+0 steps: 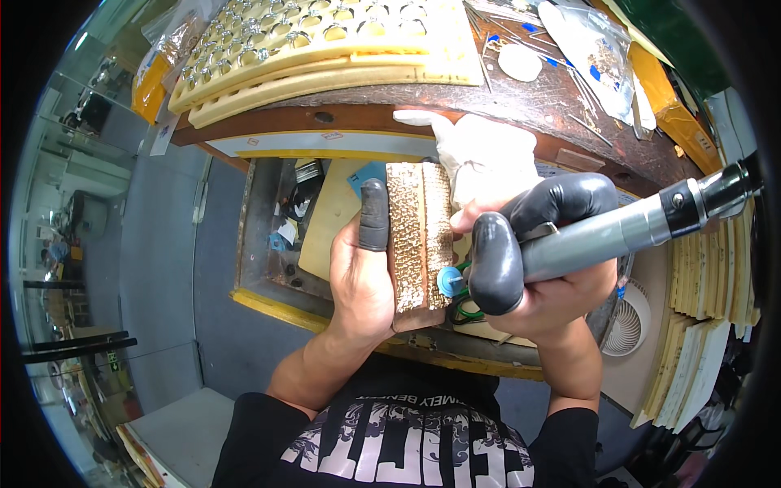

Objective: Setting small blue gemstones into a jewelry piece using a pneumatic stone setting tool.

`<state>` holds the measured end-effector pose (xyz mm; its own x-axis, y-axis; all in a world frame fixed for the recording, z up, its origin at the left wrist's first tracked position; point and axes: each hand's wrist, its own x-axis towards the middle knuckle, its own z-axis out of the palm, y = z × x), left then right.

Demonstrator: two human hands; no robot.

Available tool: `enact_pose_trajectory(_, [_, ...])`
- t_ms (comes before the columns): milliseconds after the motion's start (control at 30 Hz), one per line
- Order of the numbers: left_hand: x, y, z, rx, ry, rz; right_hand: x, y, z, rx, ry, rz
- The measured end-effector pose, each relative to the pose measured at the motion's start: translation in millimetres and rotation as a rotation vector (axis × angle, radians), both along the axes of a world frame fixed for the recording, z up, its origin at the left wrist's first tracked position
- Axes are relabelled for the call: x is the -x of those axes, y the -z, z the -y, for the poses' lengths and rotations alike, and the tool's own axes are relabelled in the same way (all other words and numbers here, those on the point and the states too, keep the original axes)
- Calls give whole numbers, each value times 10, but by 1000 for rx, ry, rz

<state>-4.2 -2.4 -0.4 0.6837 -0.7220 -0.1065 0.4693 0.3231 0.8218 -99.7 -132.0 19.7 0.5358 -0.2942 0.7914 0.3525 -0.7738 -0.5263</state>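
My left hand [364, 285], with a black finger cot on the thumb, grips a narrow block [420, 319] covered with gold, bumpy metal strips [408, 236]. The block stands nearly upright in the picture, above my lap. My right hand [561, 305] is closed around a grey rotary handpiece [606, 234]; black cots cover its thumb and index finger. At the handpiece's tip, a small blue polishing disc [448, 281] lies against or very close to the lower right edge of the gold strips. Behind the block, a white-wrapped support [492, 154] juts from the bench.
A cream tray [325, 61] with many rings sits on the wooden bench [366, 104]. Thin tool bits [590, 130] and a plastic bag [598, 61] lie at right. Below is an open drawer [264, 207]. A white fan [626, 319] stands beside stacked boards [691, 358].
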Motion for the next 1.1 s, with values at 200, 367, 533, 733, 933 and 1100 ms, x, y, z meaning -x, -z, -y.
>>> enact_pose_trajectory(200, [4, 1, 9, -3, -4, -32, -15, 1, 8, 23, 14, 8])
enact_pose_trajectory(367, [-3, 9, 4, 4, 2, -23, -7, -5, 1, 21, 19, -2])
enact_pose_trajectory(533, [-12, 21, -8, 34, 30, -18, -10, -46, -18, 14, 40, -23])
enact_pose_trajectory(733, [1, 24, 4, 31, -3, -14, -15, -29, 2, 39, 36, -6])
enact_pose_trajectory(933, [-2, 13, 11, 16, -10, -32, 50, -34, -5, -40, 8, -41])
enact_pose_trajectory(1100, [-17, 23, -7, 16, 24, -15, 48, -43, 0, -47, 18, -56])
